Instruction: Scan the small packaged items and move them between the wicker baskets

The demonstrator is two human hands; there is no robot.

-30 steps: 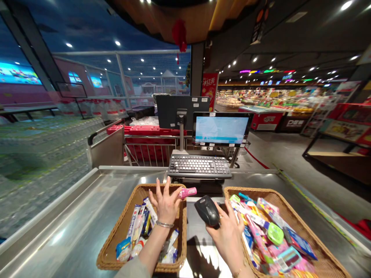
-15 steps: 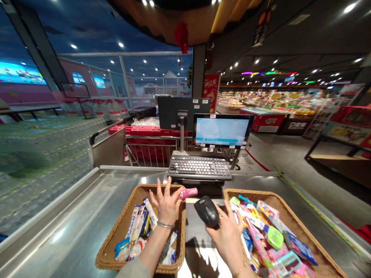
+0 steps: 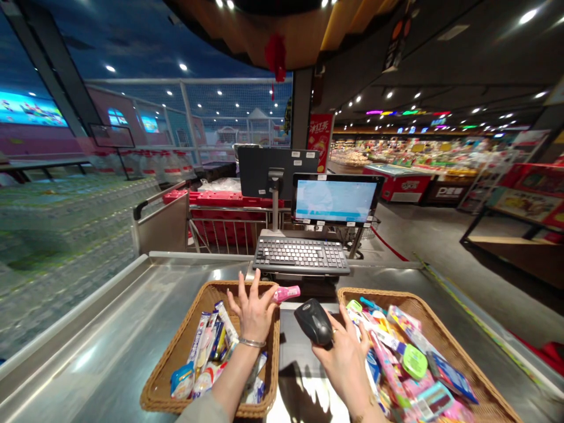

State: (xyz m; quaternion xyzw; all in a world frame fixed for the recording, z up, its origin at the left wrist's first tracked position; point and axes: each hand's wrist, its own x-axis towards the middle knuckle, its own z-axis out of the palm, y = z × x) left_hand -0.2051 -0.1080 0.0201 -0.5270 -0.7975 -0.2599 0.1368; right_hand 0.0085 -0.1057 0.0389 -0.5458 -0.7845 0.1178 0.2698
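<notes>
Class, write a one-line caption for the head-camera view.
At a checkout counter, the left hand holds a pink item near the scanner gripped by the right hand.

Small pink plastic tube (image 3: pixel 286 292): level, pinched in left hand (image 3: pixel 253 311). Black oval handheld scanner (image 3: pixel 314 322): just beside, gripped in right hand (image 3: pixel 346 361).

I'm at a supermarket checkout: till screen (image 3: pixel 335 200) and keyboard (image 3: pixel 301 256) at twelve o'clock, stocked aisles (image 3: pixel 409 154) at two, steel counter (image 3: pixel 110 329) under me.
</notes>
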